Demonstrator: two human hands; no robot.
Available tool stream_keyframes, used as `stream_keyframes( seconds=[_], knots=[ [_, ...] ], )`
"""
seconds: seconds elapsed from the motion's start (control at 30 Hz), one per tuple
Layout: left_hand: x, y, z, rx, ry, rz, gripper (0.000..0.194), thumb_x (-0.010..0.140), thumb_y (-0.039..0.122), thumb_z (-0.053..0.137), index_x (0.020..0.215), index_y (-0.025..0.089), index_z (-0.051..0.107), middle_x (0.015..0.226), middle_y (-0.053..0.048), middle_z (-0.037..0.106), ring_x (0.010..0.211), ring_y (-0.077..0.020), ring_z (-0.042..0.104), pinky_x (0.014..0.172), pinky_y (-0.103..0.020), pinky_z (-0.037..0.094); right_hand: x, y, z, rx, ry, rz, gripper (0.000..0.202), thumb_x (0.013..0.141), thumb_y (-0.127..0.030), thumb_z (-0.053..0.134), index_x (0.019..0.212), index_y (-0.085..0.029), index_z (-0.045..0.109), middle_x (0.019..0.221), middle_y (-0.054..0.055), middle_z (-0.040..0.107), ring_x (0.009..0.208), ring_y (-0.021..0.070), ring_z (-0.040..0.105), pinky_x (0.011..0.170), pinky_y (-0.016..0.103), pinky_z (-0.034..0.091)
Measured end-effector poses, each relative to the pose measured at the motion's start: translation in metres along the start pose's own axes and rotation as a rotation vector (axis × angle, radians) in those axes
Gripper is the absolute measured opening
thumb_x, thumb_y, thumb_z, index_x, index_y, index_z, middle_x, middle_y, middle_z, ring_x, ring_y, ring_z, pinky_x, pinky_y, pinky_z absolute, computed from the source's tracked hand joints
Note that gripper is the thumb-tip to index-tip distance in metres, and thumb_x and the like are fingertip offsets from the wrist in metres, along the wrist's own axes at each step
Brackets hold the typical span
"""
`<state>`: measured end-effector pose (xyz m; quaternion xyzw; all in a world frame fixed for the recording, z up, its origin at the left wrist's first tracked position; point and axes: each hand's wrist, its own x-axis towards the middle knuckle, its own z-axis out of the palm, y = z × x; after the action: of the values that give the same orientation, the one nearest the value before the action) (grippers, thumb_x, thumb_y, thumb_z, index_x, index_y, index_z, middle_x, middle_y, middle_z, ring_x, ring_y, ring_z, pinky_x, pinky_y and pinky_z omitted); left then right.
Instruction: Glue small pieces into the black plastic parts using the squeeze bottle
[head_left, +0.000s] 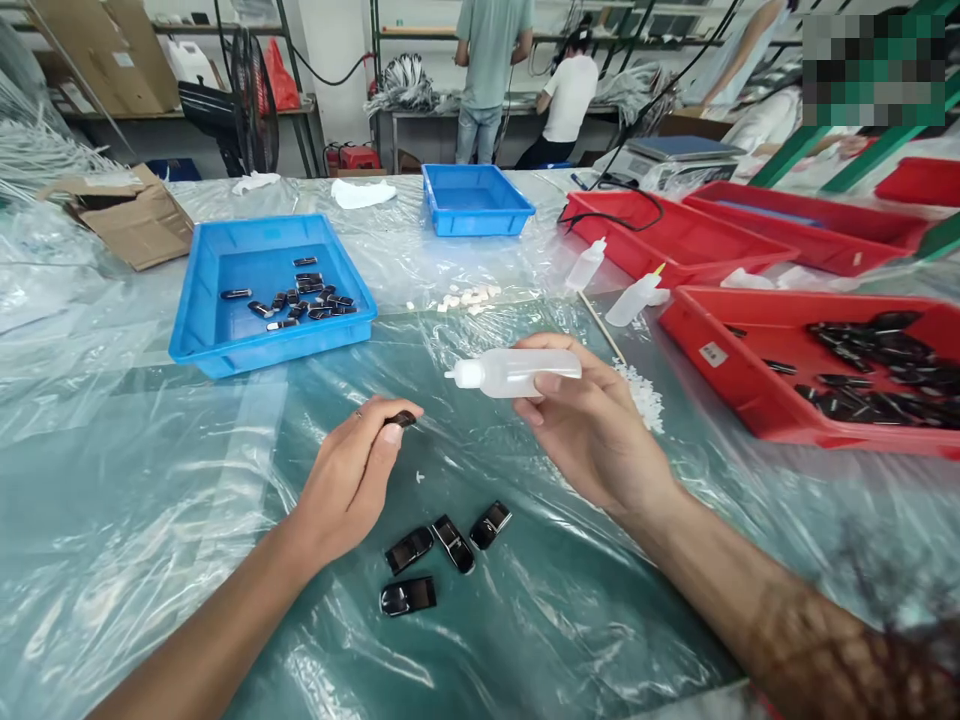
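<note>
Between the thumb and forefinger of my left hand (349,480) is a small glossy black plastic part (401,418). My right hand (592,420) grips a translucent squeeze bottle (517,373) lying sideways in the fingers. Its white nozzle (456,375) points left, above and to the right of the black part, and does not touch it. Below both hands, several similar black parts (452,543) lie loose on the plastic-covered table (322,630). A tiny white piece (420,477) rests just right of my left hand.
A blue tray (225,358) at left holds several black parts; another blue tray (480,222) stands farther back. At right, a red tray (757,400) holds many black parts. Two more bottles (634,300), a thin stick (602,328) and white bits (643,395) lie nearby. People (491,60) are in the background.
</note>
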<state>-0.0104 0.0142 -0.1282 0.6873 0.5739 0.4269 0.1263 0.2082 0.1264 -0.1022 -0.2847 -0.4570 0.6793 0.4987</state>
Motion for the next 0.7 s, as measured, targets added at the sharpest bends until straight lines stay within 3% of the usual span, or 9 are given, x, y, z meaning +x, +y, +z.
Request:
stream_keyframes(
  seconds=[0.17, 0.27, 0.37, 0.5, 0.7],
  knots=[
    [-0.001, 0.001, 0.006, -0.219, -0.032, -0.201, 0.024, 0.112, 0.035, 0.055, 0.128, 0.029, 0.071, 0.106, -0.004, 0.076, 0.092, -0.0198, 0.077, 0.07, -0.031, 0.07, 0.002, 0.001, -0.003, 0.014, -0.041, 0.037, 0.021, 0.072, -0.032, 0.093, 0.091, -0.029, 0.085, 0.092, 0.004, 0.068, 0.076, 0.0154, 0.049, 0.057, 0.027, 0.041],
    [-0.003, 0.001, 0.01, -0.312, 0.037, -0.274, 0.019, 0.105, 0.034, 0.068, 0.123, 0.031, 0.071, 0.118, -0.005, 0.078, 0.108, -0.0227, 0.078, 0.076, -0.035, 0.076, 0.001, 0.005, -0.007, -0.037, -0.072, 0.02, 0.023, 0.074, -0.034, 0.094, 0.095, -0.03, 0.084, 0.09, 0.002, 0.068, 0.074, 0.0153, 0.049, 0.059, 0.029, 0.042],
    [-0.004, 0.001, 0.012, -0.29, 0.156, -0.227, 0.02, 0.102, 0.029, 0.075, 0.121, 0.032, 0.075, 0.119, -0.002, 0.083, 0.105, -0.021, 0.081, 0.082, -0.037, 0.077, 0.0, 0.012, -0.011, -0.156, -0.109, -0.059, 0.025, 0.077, -0.035, 0.096, 0.099, -0.031, 0.083, 0.09, 0.0, 0.071, 0.075, 0.0151, 0.054, 0.062, 0.029, 0.043],
    [-0.002, 0.002, 0.01, -0.211, 0.267, -0.064, 0.018, 0.1, 0.018, 0.077, 0.113, 0.031, 0.079, 0.105, 0.002, 0.086, 0.095, -0.0165, 0.082, 0.086, -0.034, 0.076, -0.002, 0.018, -0.015, -0.276, -0.213, -0.165, 0.027, 0.083, -0.038, 0.095, 0.106, -0.033, 0.082, 0.097, -0.002, 0.076, 0.078, 0.0157, 0.063, 0.064, 0.029, 0.048],
    [-0.002, 0.0, 0.009, -0.102, 0.249, 0.073, 0.022, 0.1, 0.011, 0.078, 0.111, 0.029, 0.074, 0.105, 0.002, 0.085, 0.095, -0.0144, 0.079, 0.079, -0.028, 0.072, -0.005, 0.017, -0.012, -0.38, -0.316, -0.291, 0.022, 0.089, -0.029, 0.089, 0.107, -0.037, 0.08, 0.099, -0.002, 0.076, 0.083, 0.0173, 0.069, 0.069, 0.031, 0.058]
  ],
)
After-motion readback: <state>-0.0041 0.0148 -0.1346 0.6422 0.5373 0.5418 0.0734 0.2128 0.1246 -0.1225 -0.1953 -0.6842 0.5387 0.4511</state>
